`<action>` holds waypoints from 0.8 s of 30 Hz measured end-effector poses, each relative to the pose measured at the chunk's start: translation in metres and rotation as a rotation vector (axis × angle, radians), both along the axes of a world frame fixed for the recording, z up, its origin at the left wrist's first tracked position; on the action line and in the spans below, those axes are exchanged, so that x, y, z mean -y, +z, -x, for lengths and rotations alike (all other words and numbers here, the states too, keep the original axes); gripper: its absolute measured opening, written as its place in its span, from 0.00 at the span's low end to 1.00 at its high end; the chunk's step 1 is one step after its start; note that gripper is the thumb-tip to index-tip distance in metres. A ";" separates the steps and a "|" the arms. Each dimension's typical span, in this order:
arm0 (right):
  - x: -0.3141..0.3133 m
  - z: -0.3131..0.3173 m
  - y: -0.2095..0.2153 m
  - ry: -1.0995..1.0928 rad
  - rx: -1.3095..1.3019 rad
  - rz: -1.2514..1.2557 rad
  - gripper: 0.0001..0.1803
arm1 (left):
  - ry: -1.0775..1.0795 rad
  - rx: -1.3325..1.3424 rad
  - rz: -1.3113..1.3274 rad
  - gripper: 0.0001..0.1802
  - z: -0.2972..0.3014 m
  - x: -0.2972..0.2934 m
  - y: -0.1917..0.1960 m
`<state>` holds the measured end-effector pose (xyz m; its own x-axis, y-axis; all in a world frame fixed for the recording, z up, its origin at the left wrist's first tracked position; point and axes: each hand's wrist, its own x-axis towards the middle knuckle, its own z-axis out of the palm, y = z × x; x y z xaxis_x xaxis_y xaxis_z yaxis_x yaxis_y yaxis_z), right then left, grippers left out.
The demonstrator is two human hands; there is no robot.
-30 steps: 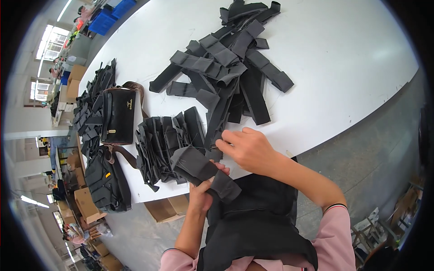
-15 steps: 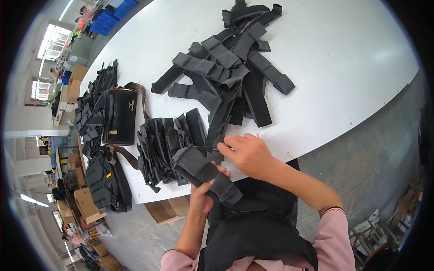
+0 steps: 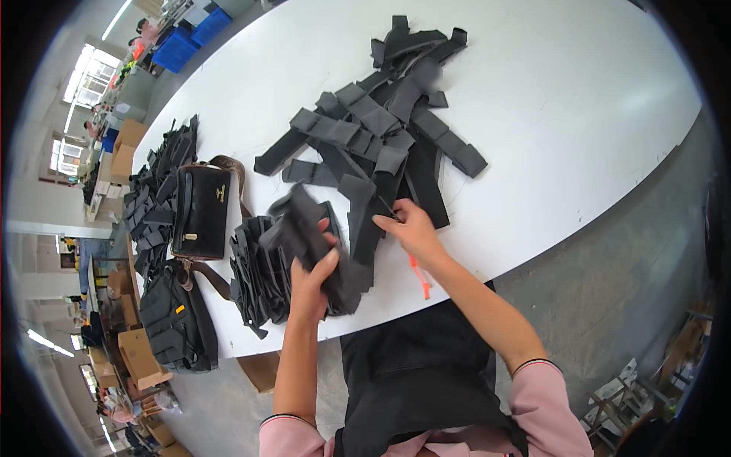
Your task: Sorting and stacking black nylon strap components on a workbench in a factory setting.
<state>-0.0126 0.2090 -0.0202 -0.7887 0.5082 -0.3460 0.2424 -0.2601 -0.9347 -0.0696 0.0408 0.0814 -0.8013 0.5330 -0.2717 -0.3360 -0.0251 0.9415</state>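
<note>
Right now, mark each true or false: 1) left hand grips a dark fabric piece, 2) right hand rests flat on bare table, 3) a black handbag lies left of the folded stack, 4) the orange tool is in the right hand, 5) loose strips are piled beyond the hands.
1) True: the left hand grips a dark fabric piece.
2) False: the right hand pinches a strip at the edge of the strip pile.
3) True: the black handbag lies left of the folded stack.
4) False: the orange tool lies on the table beside the right wrist.
5) True.
</note>
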 end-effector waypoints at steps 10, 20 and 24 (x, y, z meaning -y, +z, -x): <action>0.011 -0.120 0.064 -0.025 -0.105 -0.599 0.11 | -0.238 0.191 -0.035 0.39 -0.063 -0.020 -0.014; -0.078 -0.056 0.198 -0.591 -0.535 -0.939 0.08 | -0.451 -0.608 -0.375 0.22 -0.003 -0.170 0.126; -0.094 -0.056 0.272 -0.692 -0.602 -1.042 0.07 | -0.591 -0.333 -0.709 0.20 -0.005 -0.186 0.207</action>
<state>0.0430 0.3026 0.2521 -0.1641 0.6633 0.7301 -0.1534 0.7140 -0.6832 -0.0649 0.2268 0.2880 -0.3301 0.8255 0.4579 -0.1967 -0.5346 0.8219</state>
